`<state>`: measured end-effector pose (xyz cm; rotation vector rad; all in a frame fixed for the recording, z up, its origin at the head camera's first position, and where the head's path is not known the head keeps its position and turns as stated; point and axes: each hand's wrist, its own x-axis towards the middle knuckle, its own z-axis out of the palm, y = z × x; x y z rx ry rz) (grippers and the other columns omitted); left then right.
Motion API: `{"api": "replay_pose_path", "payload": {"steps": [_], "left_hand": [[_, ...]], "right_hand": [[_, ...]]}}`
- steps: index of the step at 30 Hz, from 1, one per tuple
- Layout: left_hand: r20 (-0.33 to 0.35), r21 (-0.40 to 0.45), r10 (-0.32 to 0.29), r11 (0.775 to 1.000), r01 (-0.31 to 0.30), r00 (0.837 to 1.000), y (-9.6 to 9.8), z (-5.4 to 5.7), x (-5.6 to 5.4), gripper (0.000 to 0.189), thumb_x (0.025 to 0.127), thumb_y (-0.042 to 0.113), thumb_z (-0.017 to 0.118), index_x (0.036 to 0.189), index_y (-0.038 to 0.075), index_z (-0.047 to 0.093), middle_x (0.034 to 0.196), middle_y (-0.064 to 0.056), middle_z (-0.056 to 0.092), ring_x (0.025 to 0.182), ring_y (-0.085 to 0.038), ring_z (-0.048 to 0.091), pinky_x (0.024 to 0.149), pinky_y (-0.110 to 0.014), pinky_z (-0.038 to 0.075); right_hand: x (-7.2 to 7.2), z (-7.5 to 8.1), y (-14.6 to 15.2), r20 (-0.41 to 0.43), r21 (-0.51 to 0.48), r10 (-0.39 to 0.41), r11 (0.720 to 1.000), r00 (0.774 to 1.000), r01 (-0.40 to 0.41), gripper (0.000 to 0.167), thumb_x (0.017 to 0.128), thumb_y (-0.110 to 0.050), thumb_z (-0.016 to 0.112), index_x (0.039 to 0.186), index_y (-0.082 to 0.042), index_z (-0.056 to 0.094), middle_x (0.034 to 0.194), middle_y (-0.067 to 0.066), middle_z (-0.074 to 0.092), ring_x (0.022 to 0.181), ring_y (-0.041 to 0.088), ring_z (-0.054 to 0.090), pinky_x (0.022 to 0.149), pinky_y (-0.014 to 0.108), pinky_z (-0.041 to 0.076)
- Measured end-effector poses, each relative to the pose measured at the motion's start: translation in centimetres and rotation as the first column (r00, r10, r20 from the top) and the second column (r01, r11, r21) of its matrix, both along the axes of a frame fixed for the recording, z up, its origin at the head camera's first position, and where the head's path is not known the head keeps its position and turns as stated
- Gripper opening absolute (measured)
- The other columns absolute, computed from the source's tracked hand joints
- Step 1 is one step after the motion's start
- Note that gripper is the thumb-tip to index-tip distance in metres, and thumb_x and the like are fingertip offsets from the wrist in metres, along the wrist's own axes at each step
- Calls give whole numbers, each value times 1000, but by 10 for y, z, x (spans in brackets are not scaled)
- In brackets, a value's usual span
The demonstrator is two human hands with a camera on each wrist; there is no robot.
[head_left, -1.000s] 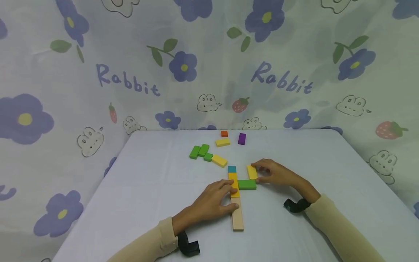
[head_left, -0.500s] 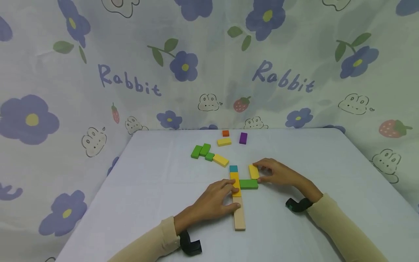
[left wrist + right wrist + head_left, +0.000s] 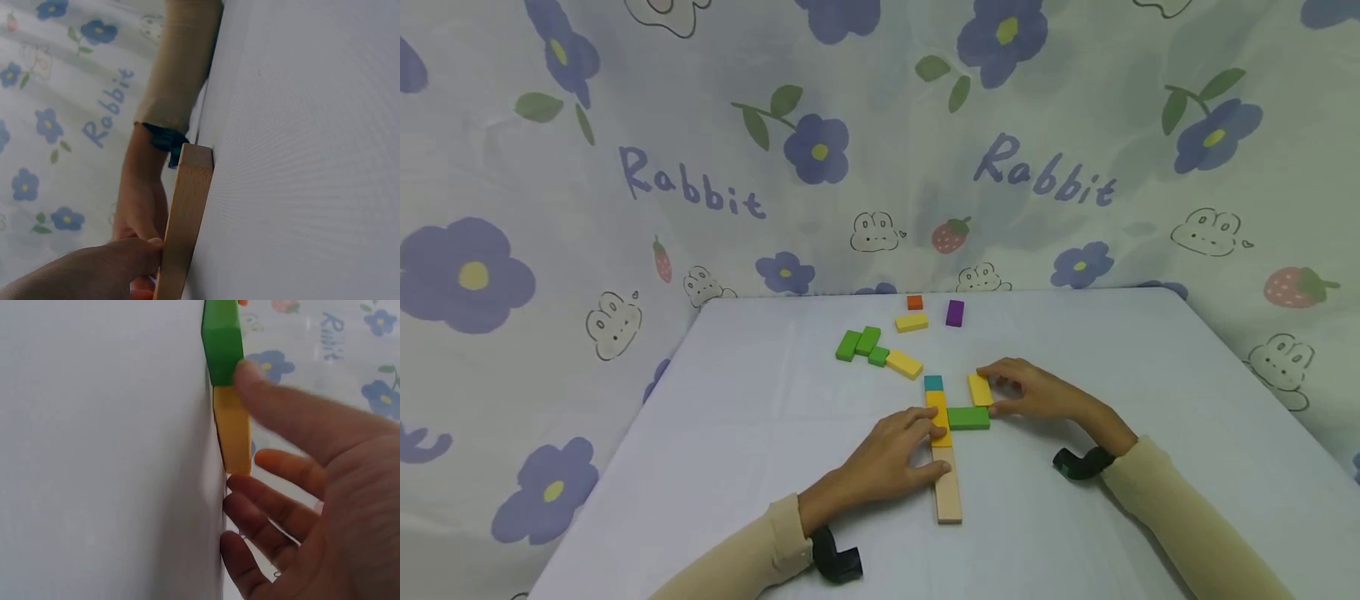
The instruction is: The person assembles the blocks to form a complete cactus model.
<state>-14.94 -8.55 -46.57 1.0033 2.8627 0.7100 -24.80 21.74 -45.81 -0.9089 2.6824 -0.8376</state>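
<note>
In the head view, my left hand (image 3: 887, 458) rests along a line of blocks, its fingertips on the orange block (image 3: 942, 437) and its thumb on the plain wooden block (image 3: 949, 504). A small blue block (image 3: 933, 382) caps the line's far end. From the orange block's right side extends a green block (image 3: 967, 418), with a yellow block (image 3: 979, 389) standing off its far edge. My right hand (image 3: 1037, 390) has its index fingertip at the yellow block's far end. In the right wrist view, its thumb (image 3: 275, 400) touches the green block's corner, the other fingers loosely spread.
Beyond the line lie several green blocks (image 3: 848, 346) and a yellow block (image 3: 904, 364), close together. Farther back are another yellow block (image 3: 912, 322), an orange-red block (image 3: 914, 302) and a purple block (image 3: 955, 313). A patterned cloth (image 3: 880, 150) hangs behind the white table (image 3: 737, 400).
</note>
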Motion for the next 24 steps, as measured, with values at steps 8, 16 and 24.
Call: {"api": "replay_pose_path", "payload": {"steps": [8, 16, 24], "left_hand": [[14, 1, 24, 1000, -24, 1000, 0, 1, -2, 47, 94, 54, 62, 133, 27, 59, 155, 4, 43, 142, -22, 44, 117, -50, 37], [60, 19, 33, 999, -34, 998, 0, -2, 4, 48, 93, 58, 61, 132, 29, 60, 155, 6, 43, 142, -23, 44, 117, -52, 36], [15, 6, 19, 1000, -19, 1000, 2, 0, 1, 47, 94, 56, 61, 132, 28, 60, 153, 5, 45, 141, -22, 45, 117, -50, 38]], "right_hand": [[-9, 16, 2, 107, -59, -10, 998, 994, 17, 61, 97, -41, 64, 148, -14, 46, 146, 12, 53, 117, 25, 61, 101, 49, 52], [-41, 26, -3, 51, -4, -67, 998, 996, 67, 53, 98, -38, 63, 142, -10, 52, 138, 13, 60, 115, 26, 64, 99, 48, 54], [-79, 41, -15, 17, -18, -211, 977, 977, 211, 46, 98, -26, 65, 136, -2, 55, 131, 15, 63, 120, 33, 61, 102, 52, 52]]}}
